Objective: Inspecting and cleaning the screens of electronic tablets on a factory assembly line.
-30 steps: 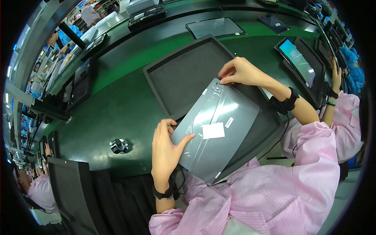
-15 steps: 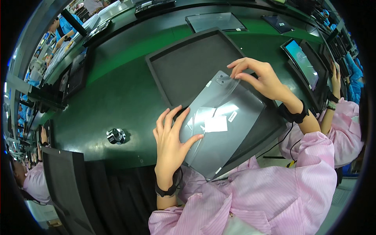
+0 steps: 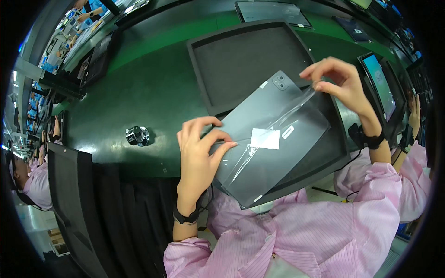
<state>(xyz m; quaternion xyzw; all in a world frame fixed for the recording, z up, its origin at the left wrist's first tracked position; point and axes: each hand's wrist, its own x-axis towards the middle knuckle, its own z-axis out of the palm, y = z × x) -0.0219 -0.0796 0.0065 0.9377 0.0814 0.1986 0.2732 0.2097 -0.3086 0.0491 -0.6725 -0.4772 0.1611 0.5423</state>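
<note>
A grey tablet (image 3: 257, 103) lies tilted, its back facing up and its camera bump at the upper corner. A clear plastic film (image 3: 293, 110) stretches in creases across that back, partly lifted. My right hand (image 3: 340, 83) pinches the film's upper end, raised off the tablet beside the camera corner. At the tablet's left edge, my left hand (image 3: 197, 150) has thumb and forefinger closed on the film's other side. A white square label (image 3: 265, 138) and a small printed sticker (image 3: 288, 132) show on the back.
Beneath and beyond the tablet are black trays (image 3: 200, 74). A small chrome-and-black device (image 3: 137, 135) stands on the green table (image 3: 106, 111). To the right leans a lit tablet (image 3: 380, 83); a flat screen panel (image 3: 273, 13) lies at the back. Co-workers sit at both sides.
My right hand has pulled the film's end up and right, away from the camera corner. My left thumb and forefinger have come together at the film. The view has shifted slightly.
</note>
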